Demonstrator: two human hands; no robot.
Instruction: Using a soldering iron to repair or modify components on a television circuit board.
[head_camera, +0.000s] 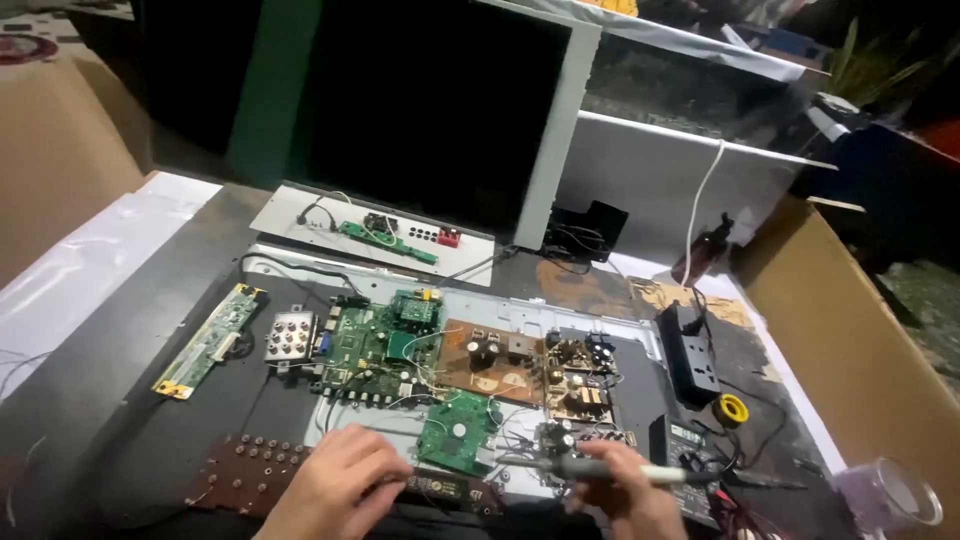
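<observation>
Right hand (628, 490) has its fingers wrapped around a soldering iron (600, 469), tip just beside the small green board (455, 432); left hand (335, 482) fingers curled, resting on the dark strip (445, 489).

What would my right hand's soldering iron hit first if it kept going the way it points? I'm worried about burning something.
The right hand holds the soldering iron with its tip aimed left. Straight on, it would probably first meet the small green circuit board, though depth is hard to judge.

Dark worktable (120, 340), cardboard walls (860, 330) (dim room), perhaps plant (865, 60) behind.
</observation>
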